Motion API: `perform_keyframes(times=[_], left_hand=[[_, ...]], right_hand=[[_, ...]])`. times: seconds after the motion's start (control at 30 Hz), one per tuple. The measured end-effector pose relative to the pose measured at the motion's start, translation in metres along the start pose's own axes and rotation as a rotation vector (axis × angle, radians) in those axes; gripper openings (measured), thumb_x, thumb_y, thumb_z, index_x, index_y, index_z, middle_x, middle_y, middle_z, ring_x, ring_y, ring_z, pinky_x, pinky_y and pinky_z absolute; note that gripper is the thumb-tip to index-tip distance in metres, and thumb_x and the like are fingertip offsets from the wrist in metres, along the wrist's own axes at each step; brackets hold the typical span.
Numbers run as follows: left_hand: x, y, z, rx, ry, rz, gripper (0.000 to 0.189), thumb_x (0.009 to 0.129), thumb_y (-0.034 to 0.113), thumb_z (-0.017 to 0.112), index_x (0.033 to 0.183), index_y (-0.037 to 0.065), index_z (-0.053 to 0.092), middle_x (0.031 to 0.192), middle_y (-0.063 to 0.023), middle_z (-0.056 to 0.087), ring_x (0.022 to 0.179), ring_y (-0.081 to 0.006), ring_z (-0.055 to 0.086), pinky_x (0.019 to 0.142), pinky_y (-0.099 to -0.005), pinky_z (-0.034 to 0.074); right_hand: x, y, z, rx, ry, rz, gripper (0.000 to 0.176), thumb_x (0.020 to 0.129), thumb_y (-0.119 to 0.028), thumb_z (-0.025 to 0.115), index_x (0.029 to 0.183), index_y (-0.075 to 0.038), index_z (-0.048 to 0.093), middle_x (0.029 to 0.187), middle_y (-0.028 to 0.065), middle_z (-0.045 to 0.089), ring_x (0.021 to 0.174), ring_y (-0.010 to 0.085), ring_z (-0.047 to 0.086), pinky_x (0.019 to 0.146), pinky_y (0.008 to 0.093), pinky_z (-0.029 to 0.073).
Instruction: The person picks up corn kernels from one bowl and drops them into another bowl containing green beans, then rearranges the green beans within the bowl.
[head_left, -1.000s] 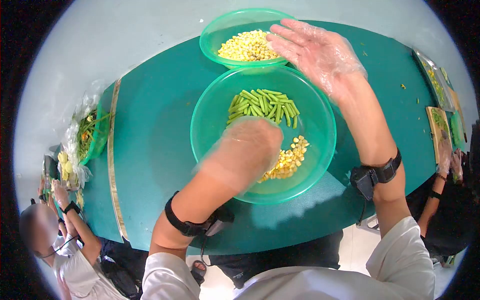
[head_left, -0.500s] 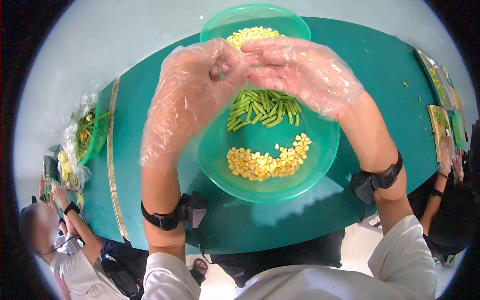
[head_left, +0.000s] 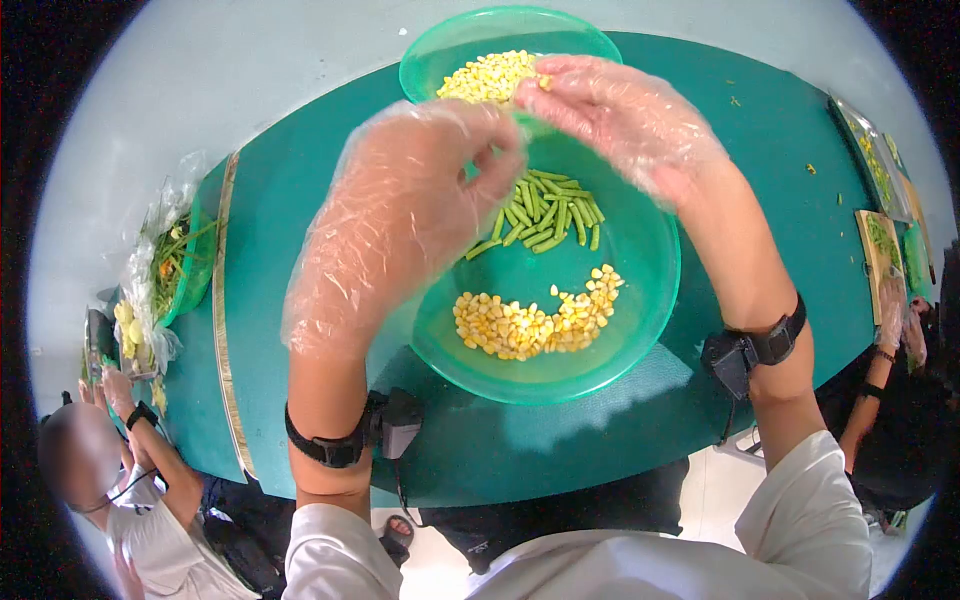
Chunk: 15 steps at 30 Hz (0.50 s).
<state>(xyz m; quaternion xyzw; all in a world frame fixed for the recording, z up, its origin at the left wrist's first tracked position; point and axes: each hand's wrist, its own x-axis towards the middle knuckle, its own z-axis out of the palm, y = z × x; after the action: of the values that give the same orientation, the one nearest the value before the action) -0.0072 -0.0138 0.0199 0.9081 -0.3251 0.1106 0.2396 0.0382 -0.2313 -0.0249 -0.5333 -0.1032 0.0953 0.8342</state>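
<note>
Both my hands wear clear plastic gloves. My left hand (head_left: 425, 175) is over the left rim of the near green bowl (head_left: 635, 345), palm down, its thumb and fingers curled together; anything between them is hidden. At the near side of the far green bowl (head_left: 425, 60), my right hand (head_left: 625, 120) pinches what looks like a yellow corn kernel (head_left: 543, 81) at its fingertips. Cut green beans (head_left: 545, 215) lie in the back of the near bowl, partly covered by my left hand. Corn kernels (head_left: 530, 330) form a curved band at its front. More corn kernels (head_left: 485, 77) fill the far bowl.
On the left, a green basket (head_left: 203, 265) holds vegetable scraps beside plastic wrap, near a co-worker's gloved hand (head_left: 117, 390). At the right stand a tray (head_left: 870, 150) and a cutting board (head_left: 877, 250) with chopped greens, with another person's gloved hand (head_left: 890, 310) close by.
My hands have moved apart: the right has shifted up and right toward the far bowl, its fingers now bent. My left has turned palm down and moved slightly right and down.
</note>
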Motion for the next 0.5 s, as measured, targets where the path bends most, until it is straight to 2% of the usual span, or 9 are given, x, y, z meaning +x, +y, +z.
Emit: perform_keyframes(times=[0.03,0.1,0.17,0.2,0.27,0.3,0.37,0.47,0.5], left_hand=[[-0.003,-0.001,0.002,0.029,-0.054,0.035,0.018,0.088,0.015,0.072,0.099,0.001,0.071,0.086,-0.0141,0.069,0.074,-0.0271,0.065,0.070,-0.0367,0.052],[-0.011,-0.002,0.004,0.015,-0.192,0.054,0.019,0.086,0.017,0.073,0.100,0.003,0.071,0.091,-0.0142,0.070,0.080,-0.0307,0.067,0.074,-0.0392,0.053],[-0.022,-0.002,0.008,-0.075,-0.361,0.022,0.021,0.085,0.018,0.074,0.102,0.005,0.072,0.096,-0.0138,0.072,0.087,-0.0337,0.069,0.078,-0.0419,0.054],[-0.027,-0.007,0.017,-0.078,-0.356,0.069,0.022,0.084,0.018,0.074,0.103,0.006,0.072,0.095,-0.0136,0.072,0.087,-0.0335,0.069,0.079,-0.0423,0.054],[-0.035,-0.017,0.035,-0.082,-0.345,0.163,0.025,0.083,0.018,0.075,0.106,0.008,0.073,0.094,-0.0133,0.072,0.087,-0.0333,0.069,0.081,-0.0431,0.055],[-0.035,-0.015,0.036,-0.101,-0.399,0.133,0.026,0.083,0.017,0.075,0.107,0.008,0.073,0.094,-0.0135,0.072,0.088,-0.0336,0.070,0.082,-0.0433,0.055],[-0.032,-0.007,0.043,-0.139,-0.508,0.074,0.028,0.082,0.017,0.075,0.109,0.008,0.073,0.093,-0.0140,0.073,0.090,-0.0342,0.070,0.084,-0.0439,0.055],[-0.027,0.008,0.049,-0.115,-0.492,0.038,0.030,0.081,0.015,0.075,0.110,0.008,0.073,0.093,-0.0153,0.073,0.091,-0.0350,0.070,0.085,-0.0439,0.054],[-0.027,0.008,0.055,-0.104,-0.470,0.086,0.027,0.082,0.015,0.074,0.108,0.007,0.073,0.092,-0.0158,0.073,0.091,-0.0355,0.070,0.084,-0.0446,0.054]], right_hand=[[0.004,-0.002,-0.007,-0.143,-0.010,-0.041,0.042,0.097,-0.002,0.061,0.131,0.017,0.047,0.131,0.0291,0.057,0.128,0.0357,0.058,0.114,0.0391,0.049],[0.006,-0.004,-0.013,0.296,0.102,0.088,0.047,0.097,-0.001,0.061,0.134,0.019,0.042,0.135,0.0332,0.052,0.129,0.0380,0.056,0.114,0.0412,0.049],[0.007,-0.006,-0.009,0.322,0.184,0.112,0.035,0.098,-0.003,0.057,0.127,0.014,0.045,0.129,0.0319,0.053,0.120,0.0397,0.060,0.107,0.0431,0.052],[0.007,-0.007,-0.008,0.335,0.227,0.125,0.030,0.099,-0.004,0.056,0.123,0.012,0.047,0.127,0.0312,0.054,0.115,0.0406,0.061,0.104,0.0441,0.054],[0.006,-0.009,-0.007,0.364,0.236,0.134,0.028,0.099,-0.006,0.055,0.120,0.010,0.046,0.126,0.0317,0.053,0.115,0.0419,0.060,0.105,0.0450,0.054],[0.006,-0.010,-0.006,0.379,0.240,0.137,0.027,0.099,-0.007,0.055,0.119,0.010,0.045,0.125,0.0320,0.053,0.115,0.0425,0.060,0.105,0.0455,0.054],[0.009,-0.007,-0.013,0.400,0.189,0.135,0.034,0.100,-0.008,0.055,0.125,0.011,0.043,0.130,0.0347,0.050,0.119,0.0441,0.058,0.108,0.0464,0.052],[0.002,-0.010,-0.006,0.413,0.170,0.118,0.045,0.100,-0.009,0.055,0.136,0.013,0.039,0.138,0.0381,0.044,0.125,0.0459,0.054,0.111,0.0472,0.049],[0.001,-0.011,-0.003,0.414,0.169,0.109,0.049,0.100,-0.009,0.056,0.139,0.014,0.038,0.141,0.0391,0.042,0.127,0.0464,0.053,0.112,0.0473,0.048]])
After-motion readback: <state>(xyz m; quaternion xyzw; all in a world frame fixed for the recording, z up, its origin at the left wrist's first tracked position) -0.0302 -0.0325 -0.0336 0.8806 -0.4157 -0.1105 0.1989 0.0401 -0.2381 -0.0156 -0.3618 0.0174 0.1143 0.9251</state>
